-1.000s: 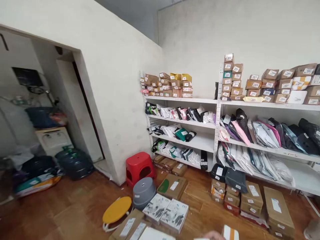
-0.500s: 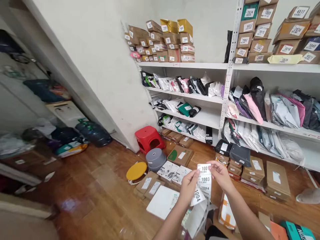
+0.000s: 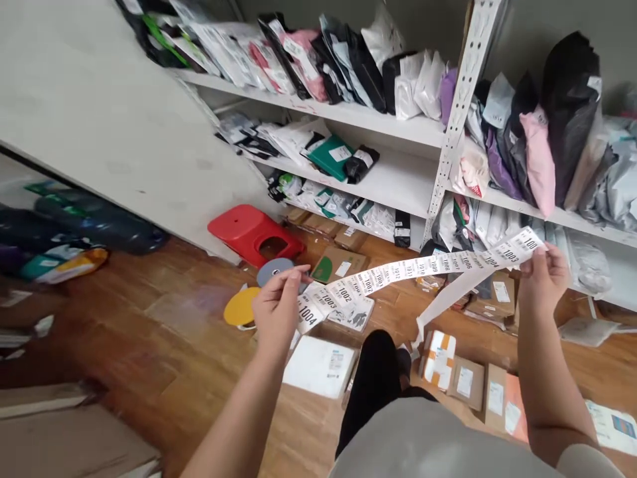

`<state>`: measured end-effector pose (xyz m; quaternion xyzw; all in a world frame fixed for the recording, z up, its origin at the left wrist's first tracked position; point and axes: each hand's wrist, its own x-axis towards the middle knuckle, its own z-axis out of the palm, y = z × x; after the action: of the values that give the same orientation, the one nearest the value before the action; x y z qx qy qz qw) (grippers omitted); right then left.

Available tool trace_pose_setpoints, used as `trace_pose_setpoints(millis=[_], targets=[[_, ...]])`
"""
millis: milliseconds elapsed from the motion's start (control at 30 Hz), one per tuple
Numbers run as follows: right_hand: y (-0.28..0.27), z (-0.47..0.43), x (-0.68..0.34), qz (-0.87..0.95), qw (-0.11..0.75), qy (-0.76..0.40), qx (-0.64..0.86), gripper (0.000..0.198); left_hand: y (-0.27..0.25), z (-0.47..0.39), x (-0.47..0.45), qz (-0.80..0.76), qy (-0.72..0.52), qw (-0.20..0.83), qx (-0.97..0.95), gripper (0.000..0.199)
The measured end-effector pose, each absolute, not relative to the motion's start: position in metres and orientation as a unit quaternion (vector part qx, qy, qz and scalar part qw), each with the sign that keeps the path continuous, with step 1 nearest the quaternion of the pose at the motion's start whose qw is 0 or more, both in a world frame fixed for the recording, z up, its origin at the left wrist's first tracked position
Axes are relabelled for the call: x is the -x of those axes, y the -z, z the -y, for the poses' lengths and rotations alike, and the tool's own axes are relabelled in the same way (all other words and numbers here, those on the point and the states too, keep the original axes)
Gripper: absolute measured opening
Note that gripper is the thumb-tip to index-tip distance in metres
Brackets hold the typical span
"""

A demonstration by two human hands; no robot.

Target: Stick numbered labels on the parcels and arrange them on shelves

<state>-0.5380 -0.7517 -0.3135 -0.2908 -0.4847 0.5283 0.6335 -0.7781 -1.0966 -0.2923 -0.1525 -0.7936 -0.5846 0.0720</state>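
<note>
A long white strip of printed number labels (image 3: 408,268) stretches between my two hands, sloping up to the right. My left hand (image 3: 279,305) is closed at the strip's left end, close to the label 1004; the exact pinch point is partly hidden by the fingers. My right hand (image 3: 545,275) pinches the other end between thumb and fingers, beside the label 1003. From near the right end, a paler length of the same strip hangs down toward the floor, apparently twisted at its lower tip.
White metal shelves (image 3: 398,179) with bagged parcels stand ahead. On the floor are a red stool (image 3: 243,232), a yellow round seat (image 3: 239,307), a white flat box (image 3: 318,365), and several cartons. A white parcel with orange tape (image 3: 440,358) lies by my legs.
My hands have moved far apart, and the bunched label strip is now drawn out between them. The view has shifted closer to the shelves and down, showing my legs.
</note>
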Motion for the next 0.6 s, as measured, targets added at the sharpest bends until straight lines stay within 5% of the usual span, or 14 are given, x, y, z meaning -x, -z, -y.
trace_pose_setpoints(millis=[300, 600], targets=[[0.309, 0.701, 0.574, 0.542, 0.63, -0.487, 0.267, 0.024, 0.346, 1.022, 0.819, 0.805, 0.538, -0.124, 0.215, 0.033], [0.287, 0.671, 0.699, 0.57, 0.659, -0.434, 0.229, 0.018, 0.348, 0.935, 0.94, 0.787, 0.52, -0.191, 0.272, 0.03]])
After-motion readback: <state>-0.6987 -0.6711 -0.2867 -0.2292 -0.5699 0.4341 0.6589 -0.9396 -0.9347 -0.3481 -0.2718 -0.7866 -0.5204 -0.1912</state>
